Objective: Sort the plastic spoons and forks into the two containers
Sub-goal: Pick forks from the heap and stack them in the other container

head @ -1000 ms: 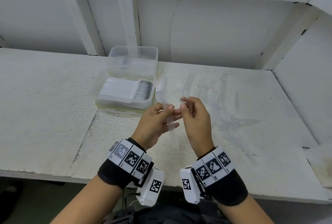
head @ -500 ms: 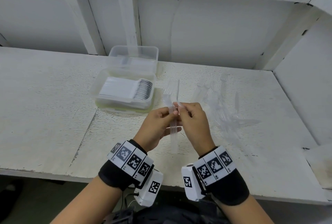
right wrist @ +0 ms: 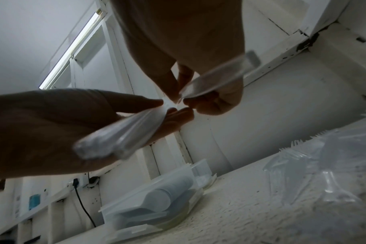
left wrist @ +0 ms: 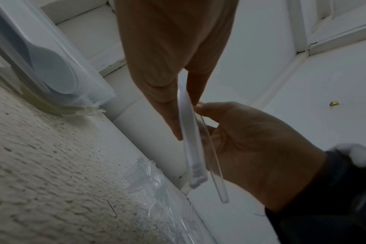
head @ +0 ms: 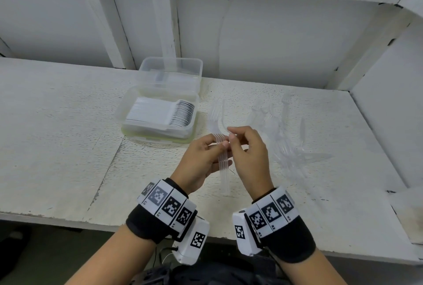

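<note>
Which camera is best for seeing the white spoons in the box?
The head view: the white spoons lie stacked in the near container, seen from above. Both wrist views show them dimly from the side, through the container's cloudy wall.

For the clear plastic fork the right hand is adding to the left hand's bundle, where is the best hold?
Pinch the clear plastic fork at its neck, above the left hand, coming from the right: the right hand is there already, and the bundle of clear forks fills the left side.
</note>
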